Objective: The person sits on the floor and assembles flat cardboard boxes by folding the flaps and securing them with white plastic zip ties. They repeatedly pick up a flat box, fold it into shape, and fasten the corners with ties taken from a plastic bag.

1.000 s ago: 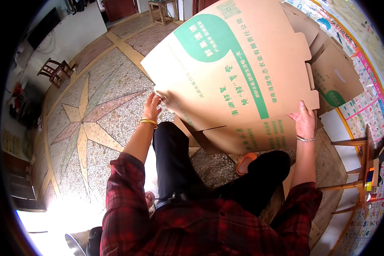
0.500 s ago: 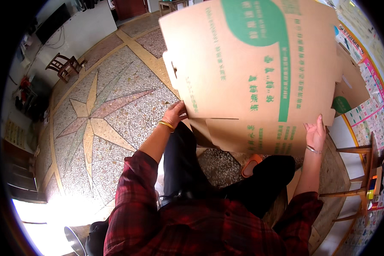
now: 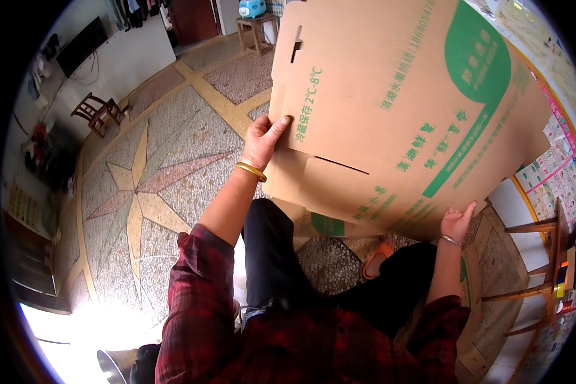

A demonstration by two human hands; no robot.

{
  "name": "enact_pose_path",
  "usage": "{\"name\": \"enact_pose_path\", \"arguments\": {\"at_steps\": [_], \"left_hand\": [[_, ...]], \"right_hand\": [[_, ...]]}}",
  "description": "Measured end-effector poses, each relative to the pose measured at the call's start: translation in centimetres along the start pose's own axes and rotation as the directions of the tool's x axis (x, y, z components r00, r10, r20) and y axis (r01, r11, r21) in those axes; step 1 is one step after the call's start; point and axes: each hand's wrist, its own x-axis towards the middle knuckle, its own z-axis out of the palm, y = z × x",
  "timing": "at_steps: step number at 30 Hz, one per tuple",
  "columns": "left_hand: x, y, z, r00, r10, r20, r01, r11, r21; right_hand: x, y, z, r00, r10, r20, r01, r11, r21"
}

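A large flat brown cardboard box [image 3: 365, 115], unfolded and printed in green, is held up tilted in front of me. My left hand [image 3: 262, 139] grips its left edge, the thumb lying on the printed face and the fingers behind. At the lower right edge my right hand [image 3: 457, 223] is closed on the cardboard, thumb outward, with its other fingers partly hidden. A slot and a long cut line show on the near side of the sheet. Below it, another piece of cardboard [image 3: 301, 224] with a green patch is partly covered.
A wooden chair [image 3: 98, 113] stands at the far left on the star-patterned stone floor [image 3: 166, 160]. A stool [image 3: 255, 35] carrying a blue object is at the back. Wooden furniture [image 3: 550, 256] stands close on my right, beside a wall with printed sheets [image 3: 550, 176].
The cardboard has turned clockwise and shifted right, its left side raised. My left hand has moved up and forward along with it; my right hand has come lower and slightly left.
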Motion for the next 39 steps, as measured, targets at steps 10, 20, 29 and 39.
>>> {"name": "enact_pose_path", "arguments": {"at_steps": [10,20,29,39], "left_hand": [[1.7,5.1,3.3,0.978,0.198,0.061,-0.186,0.712,0.678],[0.3,3.0,5.7,0.911,0.066,0.408,-0.398,0.406,0.823],[4.9,2.8,7.2,0.972,0.148,0.181,-0.218,0.299,0.929],[8.3,1.3,4.9,0.978,-0.207,-0.025,0.177,0.76,0.625]], "right_hand": [[-2.1,5.9,-5.4,0.776,0.597,-0.205,-0.507,0.397,-0.765],[-4.4,-3.0,7.5,0.853,0.007,0.521,0.419,0.586,-0.693],[-7.7,3.5,6.1,0.735,0.372,0.567,0.311,0.558,-0.77],[-15.7,7.8,11.5,0.396,0.255,0.882,0.853,0.253,-0.456]]}}
